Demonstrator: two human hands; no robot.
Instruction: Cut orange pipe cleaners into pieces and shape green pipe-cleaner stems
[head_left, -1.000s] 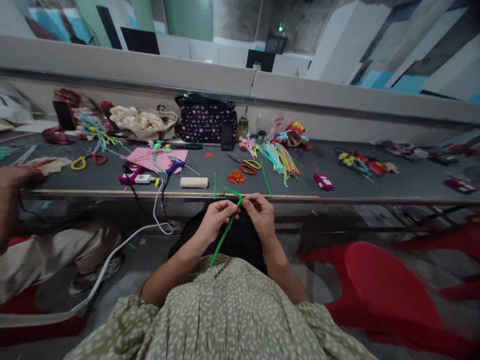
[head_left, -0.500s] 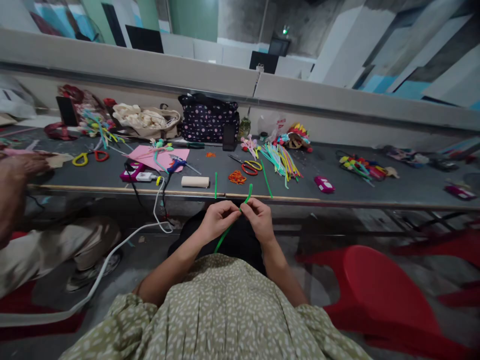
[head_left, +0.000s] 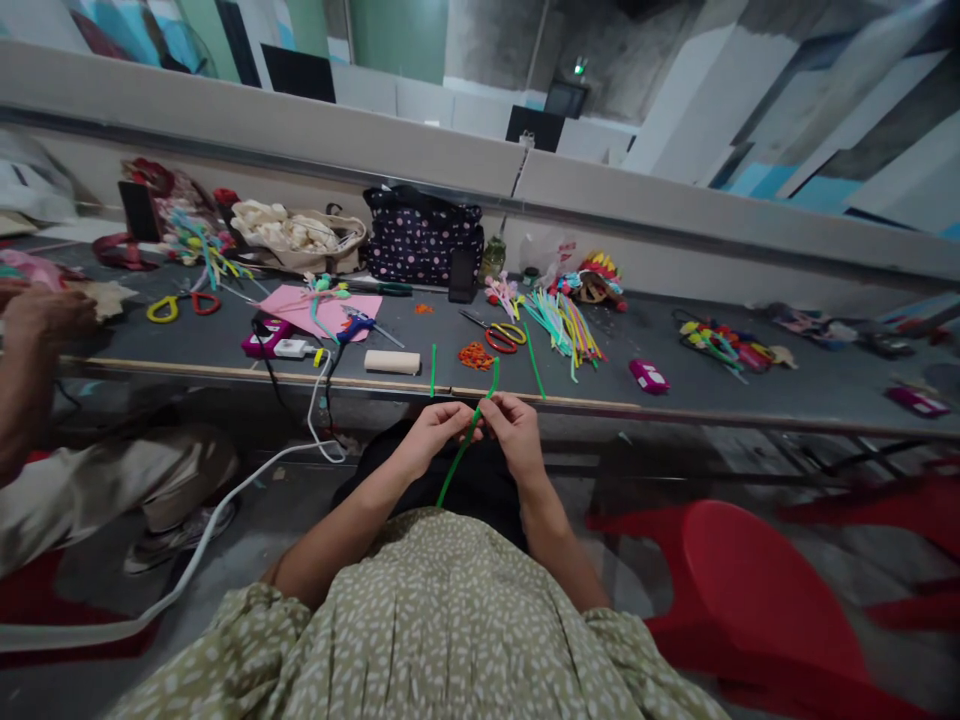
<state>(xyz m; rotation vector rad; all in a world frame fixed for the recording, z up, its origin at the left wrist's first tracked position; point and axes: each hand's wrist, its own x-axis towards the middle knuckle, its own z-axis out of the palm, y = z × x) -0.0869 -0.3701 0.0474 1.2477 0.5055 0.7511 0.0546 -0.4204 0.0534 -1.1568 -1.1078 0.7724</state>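
Green stem (head_left: 457,462) pinched in both hands, near side of table (head_left: 337,372)

Your left hand (head_left: 429,434) and right hand (head_left: 519,436) are closed, fingertips together on the stem above your lap. Recommended: pinch lightly, close together, so the wire bends only between your fingertips. Long axis runs slantwise, near end at 7 o'clock, free tip at 1 o'clock. Beyond, towards 12, lie the orange pieces (head_left: 475,356), then scissors (head_left: 501,340).

Left of the navy bag (head_left: 420,235) with pale dots, the paper (head_left: 315,310) is pink; right, pipe cleaners (head_left: 564,325) mix turquoise, yellow and pink.
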